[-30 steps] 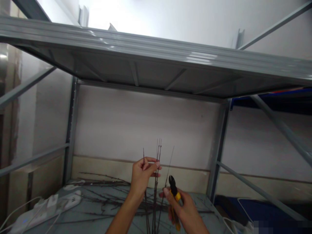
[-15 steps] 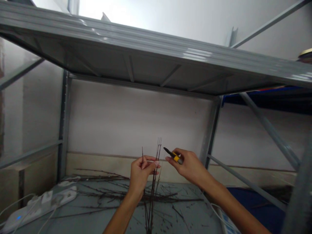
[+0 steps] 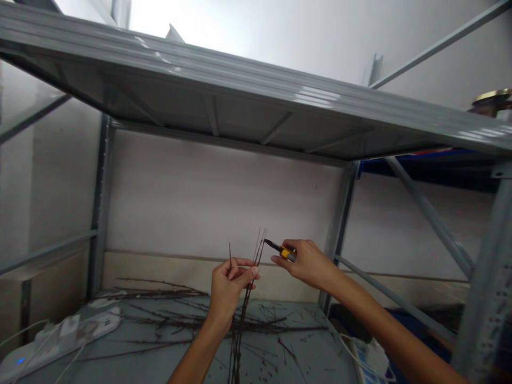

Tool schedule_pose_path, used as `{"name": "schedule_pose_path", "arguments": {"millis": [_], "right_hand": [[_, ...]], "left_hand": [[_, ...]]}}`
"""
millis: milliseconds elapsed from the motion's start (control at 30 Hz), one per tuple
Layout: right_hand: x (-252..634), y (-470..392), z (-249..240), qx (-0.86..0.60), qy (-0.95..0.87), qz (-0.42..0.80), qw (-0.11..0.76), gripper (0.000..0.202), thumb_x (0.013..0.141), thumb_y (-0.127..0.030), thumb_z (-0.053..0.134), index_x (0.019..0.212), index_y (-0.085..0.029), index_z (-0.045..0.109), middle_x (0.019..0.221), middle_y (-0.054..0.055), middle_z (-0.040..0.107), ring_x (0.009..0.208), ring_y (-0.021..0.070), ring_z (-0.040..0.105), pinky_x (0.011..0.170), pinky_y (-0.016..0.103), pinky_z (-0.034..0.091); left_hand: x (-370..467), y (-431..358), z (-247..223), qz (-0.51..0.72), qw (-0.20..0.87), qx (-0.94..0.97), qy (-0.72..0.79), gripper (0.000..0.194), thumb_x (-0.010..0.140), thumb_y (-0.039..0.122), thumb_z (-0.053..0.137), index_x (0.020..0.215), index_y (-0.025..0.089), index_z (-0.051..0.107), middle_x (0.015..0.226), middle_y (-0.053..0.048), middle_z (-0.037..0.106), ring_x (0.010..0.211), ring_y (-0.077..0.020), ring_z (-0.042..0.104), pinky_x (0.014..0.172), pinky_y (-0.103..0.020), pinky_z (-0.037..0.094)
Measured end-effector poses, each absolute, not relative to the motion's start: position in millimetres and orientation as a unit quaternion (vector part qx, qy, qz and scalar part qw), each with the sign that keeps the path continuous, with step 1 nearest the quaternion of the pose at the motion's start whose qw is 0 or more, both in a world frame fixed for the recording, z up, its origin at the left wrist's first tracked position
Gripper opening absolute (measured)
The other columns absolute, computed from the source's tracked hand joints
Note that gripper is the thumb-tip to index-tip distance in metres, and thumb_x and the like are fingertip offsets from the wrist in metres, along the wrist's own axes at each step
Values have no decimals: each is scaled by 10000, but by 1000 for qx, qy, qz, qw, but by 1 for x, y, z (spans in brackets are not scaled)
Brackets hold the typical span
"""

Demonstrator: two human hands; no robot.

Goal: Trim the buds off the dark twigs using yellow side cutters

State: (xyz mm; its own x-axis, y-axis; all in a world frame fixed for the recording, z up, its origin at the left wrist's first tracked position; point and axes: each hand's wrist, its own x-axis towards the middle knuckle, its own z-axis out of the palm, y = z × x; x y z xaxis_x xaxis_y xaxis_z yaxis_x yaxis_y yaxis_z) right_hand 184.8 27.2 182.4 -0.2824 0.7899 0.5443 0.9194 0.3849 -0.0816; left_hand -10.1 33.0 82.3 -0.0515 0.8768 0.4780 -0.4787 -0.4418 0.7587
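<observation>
My left hand (image 3: 230, 280) pinches a few thin dark twigs (image 3: 241, 325) near their upper ends, with their thin tips standing above the fingers. Another short twig tip pokes up beside the index finger. My right hand (image 3: 306, 261) is closed around a black and yellow tool (image 3: 286, 252), which points left. The tool's dark tip is at the upper part of the twigs; whether it touches them is too small to tell.
More dark twigs (image 3: 160, 320) and small scraps lie on the grey shelf surface (image 3: 132, 368). A white power strip (image 3: 60, 341) with cables is at the left. Overhead runs a grey metal shelf (image 3: 240, 74); a metal post (image 3: 486, 277) stands at the right.
The tool in my right hand has moved left to the twigs. The held twigs lean more to the right at the top, and the view has shifted slightly right.
</observation>
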Motion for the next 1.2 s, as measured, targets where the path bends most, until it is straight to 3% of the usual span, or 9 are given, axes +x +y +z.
{"name": "schedule_pose_path", "arguments": {"millis": [667,967,1200], "right_hand": [[180,22,196,-562,-799,-78,199,362,806,-496,645,651,-170,672,551,3,540,534,138,438,540,291,289],[184,33,185,-561,-788,-136,216,520,861,-631,594,619,-180,689,561,76,637,550,172,524,591,306,354],[188,55,163,-573,-786,-102,209,516,878,-623,581,649,-178,709,584,83,641,557,182,561,583,301,362]], "left_hand": [[-11,33,77,697,478,492,208,530,727,286,821,572,214,320,982,-136,746,692,-202,710,560,-284,562],[-10,28,84,692,482,492,215,540,729,306,817,575,217,307,981,-132,745,688,-189,701,545,-264,560],[-9,33,76,697,480,480,231,536,715,305,820,574,220,310,959,-131,749,676,-189,699,535,-269,562]]}}
